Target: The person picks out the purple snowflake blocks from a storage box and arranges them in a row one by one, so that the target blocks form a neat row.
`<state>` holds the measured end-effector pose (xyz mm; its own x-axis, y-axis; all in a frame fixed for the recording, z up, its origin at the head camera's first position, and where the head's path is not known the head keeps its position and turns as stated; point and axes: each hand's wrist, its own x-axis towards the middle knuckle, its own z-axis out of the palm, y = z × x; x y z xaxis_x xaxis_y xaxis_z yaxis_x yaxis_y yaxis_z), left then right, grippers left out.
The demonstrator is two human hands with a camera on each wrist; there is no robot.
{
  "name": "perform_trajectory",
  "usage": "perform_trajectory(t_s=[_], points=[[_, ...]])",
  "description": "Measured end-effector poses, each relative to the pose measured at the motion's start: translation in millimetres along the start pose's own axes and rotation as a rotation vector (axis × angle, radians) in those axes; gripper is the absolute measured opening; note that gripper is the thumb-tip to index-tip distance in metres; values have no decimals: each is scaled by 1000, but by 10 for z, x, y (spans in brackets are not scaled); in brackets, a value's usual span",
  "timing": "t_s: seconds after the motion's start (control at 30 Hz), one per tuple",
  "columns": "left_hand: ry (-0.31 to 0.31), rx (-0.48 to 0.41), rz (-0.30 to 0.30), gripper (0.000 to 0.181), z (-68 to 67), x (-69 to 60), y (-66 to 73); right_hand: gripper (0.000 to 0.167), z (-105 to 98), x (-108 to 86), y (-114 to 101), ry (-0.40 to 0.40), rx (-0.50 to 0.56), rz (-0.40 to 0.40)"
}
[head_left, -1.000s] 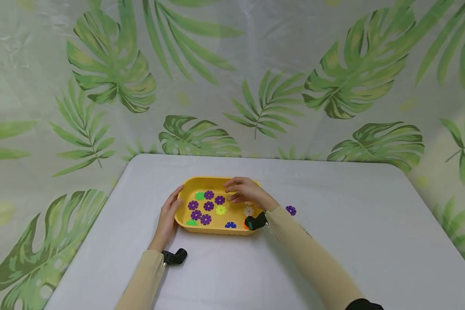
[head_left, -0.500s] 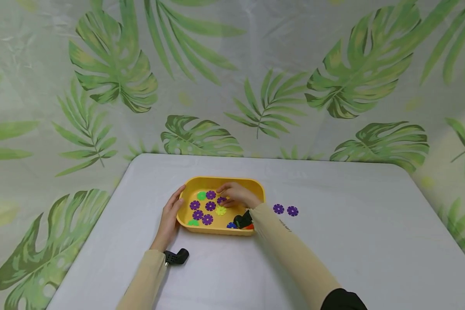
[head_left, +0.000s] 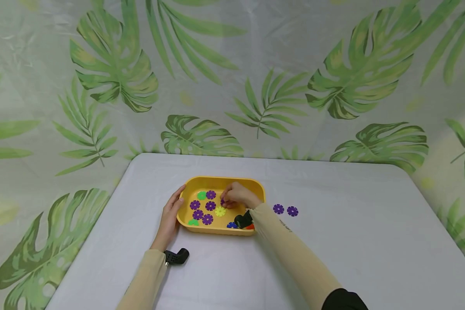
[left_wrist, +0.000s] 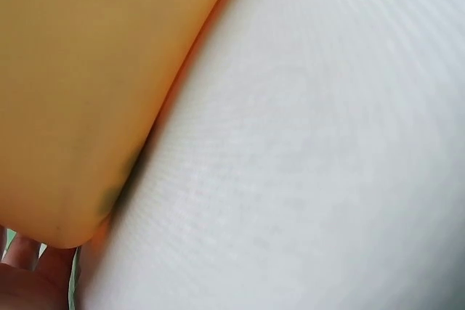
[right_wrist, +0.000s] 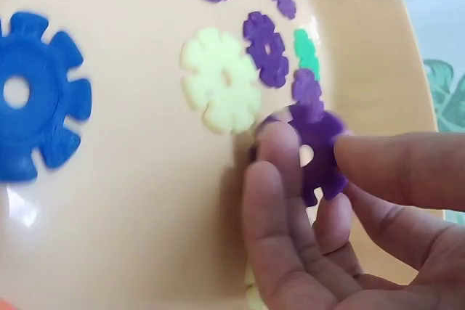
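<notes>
A yellow tray (head_left: pixel 252 182) holds several toothed snowflake discs: purple, green, yellow and blue ones show in the head view. My left hand (head_left: pixel 168 219) grips the tray's left end, thumb at the rim and fingers along the outer wall. In the left wrist view only some fingers (left_wrist: pixel 33 274) appear, beside the tray wall (left_wrist: pixel 80 85). Inside the tray, my right hand (head_left: pixel 238 196) pinches a purple snowflake disc (right_wrist: pixel 325 152) between thumb and fingers. Near it lie a pale yellow disc (right_wrist: pixel 207 81) and a purple disc (right_wrist: pixel 265 49); a large blue disc (right_wrist: pixel 54 99) is further off.
Two purple discs (head_left: pixel 278 209) lie side by side on the white table (head_left: pixel 348 232), right of the tray. An orange piece (head_left: pixel 250 227) is partly hidden by the black wrist camera (head_left: pixel 242 221). A leaf-patterned curtain (head_left: pixel 271 86) hangs behind the table.
A second purple disc now lies on the table right of the tray. My right hand moved left and down into the tray, and its fingers closed on another purple disc. My left hand stays.
</notes>
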<state>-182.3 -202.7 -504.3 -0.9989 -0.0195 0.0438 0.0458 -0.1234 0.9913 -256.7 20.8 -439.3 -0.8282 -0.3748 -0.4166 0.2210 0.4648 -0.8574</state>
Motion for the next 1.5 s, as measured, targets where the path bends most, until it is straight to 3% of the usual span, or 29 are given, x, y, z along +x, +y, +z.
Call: perform_trajectory(t_s=[0.33, 0.53, 0.7, 0.9, 1.17, 1.33, 1.5], points=[[7, 7, -3, 43, 5, -3, 4, 13, -157, -110, -8, -22, -60, -61], [9, 13, -2, 43, 5, 2, 2, 19, -435, -268, -16, -81, -11, -131], [12, 15, -10, 42, 3, 2, -1, 19, -750, -443, 90, -82, 24, -160], [7, 3, -1, 42, 8, -3, 6, 22, -1184, -665, 399, -30, 56, -176], [-11, -27, 6, 42, 5, -21, 10, 28, -1669, -967, 1007, 70, 32, -133], [-14, -5, 5, 44, 3, -14, 8, 25, -1796, -1074, 1317, 115, 15, -71], [-10, -8, 1, 43, 12, -14, 10, 23, -1781, -1095, 1461, 127, -33, -50]])
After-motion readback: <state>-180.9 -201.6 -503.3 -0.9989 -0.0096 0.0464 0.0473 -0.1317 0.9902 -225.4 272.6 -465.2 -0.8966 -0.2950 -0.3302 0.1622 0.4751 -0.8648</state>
